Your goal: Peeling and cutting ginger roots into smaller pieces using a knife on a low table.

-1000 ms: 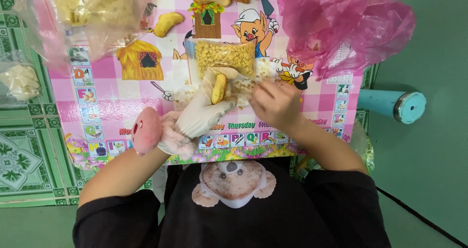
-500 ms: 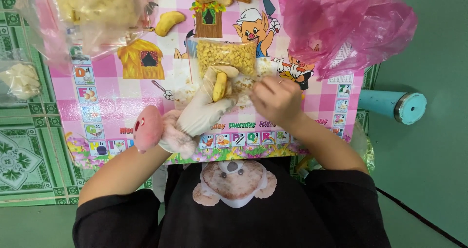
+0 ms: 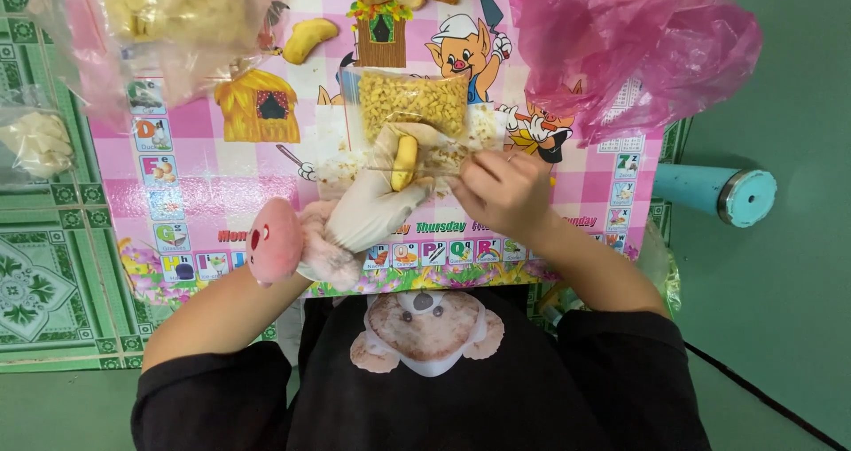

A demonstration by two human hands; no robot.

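The left hand [image 3: 377, 204], which wears a thin pale glove, is closed around a small yellow curved nut [image 3: 404, 161] and holds it upright between the thumb and the fingers, over the middle of the pink cartoon table [image 3: 186, 185]. The right hand [image 3: 501, 189] is bare and its fingers are pinched together just beside the nut, but I cannot tell if they grip something, maybe a thin tool or a piece of shell. Directly behind both hands lies a small clear bag of yellow chopped pieces [image 3: 412, 103], touching the table, and some crumbs are spread around it. On the left wrist sits a fluffy pink cuff with a pig face [image 3: 277, 238]. At the far left corner stands a big clear bag of pale nuts [image 3: 164, 12], and at the far right a crumpled pink plastic bag [image 3: 629, 43]. One more whole yellow nut [image 3: 310, 39] lies alone on the table, well apart from the hands.
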